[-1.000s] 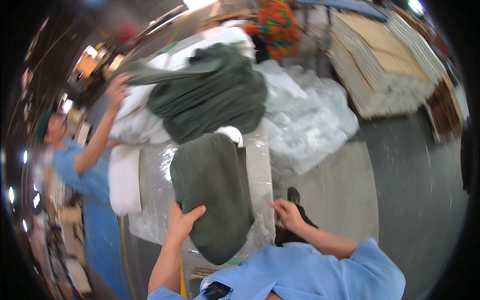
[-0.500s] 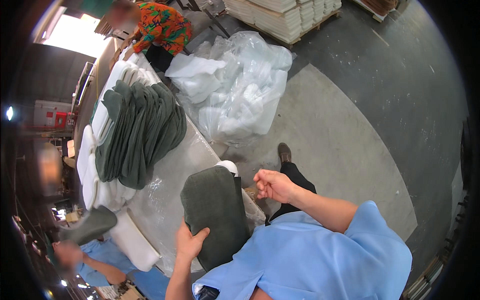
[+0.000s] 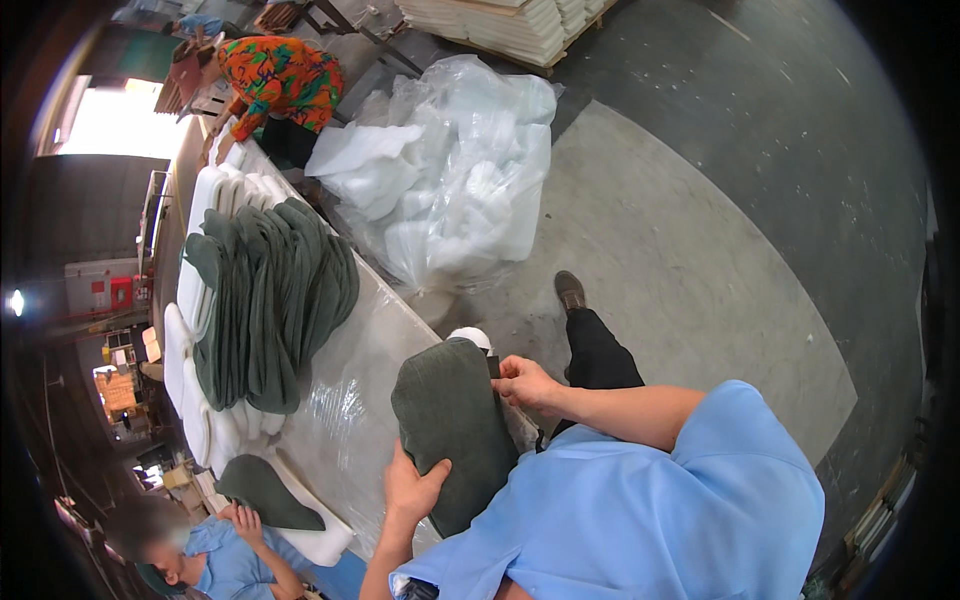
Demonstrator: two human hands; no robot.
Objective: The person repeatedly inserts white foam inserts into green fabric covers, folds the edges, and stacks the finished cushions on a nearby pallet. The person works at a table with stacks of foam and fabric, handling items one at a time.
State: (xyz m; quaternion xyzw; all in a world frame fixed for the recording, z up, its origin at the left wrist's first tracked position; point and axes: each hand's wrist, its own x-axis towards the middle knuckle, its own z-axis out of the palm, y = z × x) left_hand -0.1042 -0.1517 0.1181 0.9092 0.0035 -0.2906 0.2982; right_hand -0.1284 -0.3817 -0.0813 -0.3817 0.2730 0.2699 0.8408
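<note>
A dark green cushion [image 3: 452, 430] with a fabric surface lies across the table's near edge, against my body. My left hand [image 3: 415, 490] grips its left side, thumb on top and fingers along the edge. At the cushion's far right edge, my right hand [image 3: 528, 384] is closed in a pinch beside a small black piece [image 3: 493, 367]. What lies between those fingertips is too small to make out. A white rounded object [image 3: 470, 338] shows just past the cushion's far end, partly hidden by it.
Farther along the plastic-covered table [image 3: 365, 345] lie a row of green covers [image 3: 270, 300] and white foam pieces [image 3: 190, 385]. A plastic bag of white foam [image 3: 460, 180] stands right of it. One co-worker [image 3: 280, 80] bends at the far end; another [image 3: 235, 550] holds a green piece [image 3: 265, 490].
My right hand has moved left to the cushion's edge and pinches there. My left hand keeps its grip. The co-worker at lower left has lowered the green piece onto white foam.
</note>
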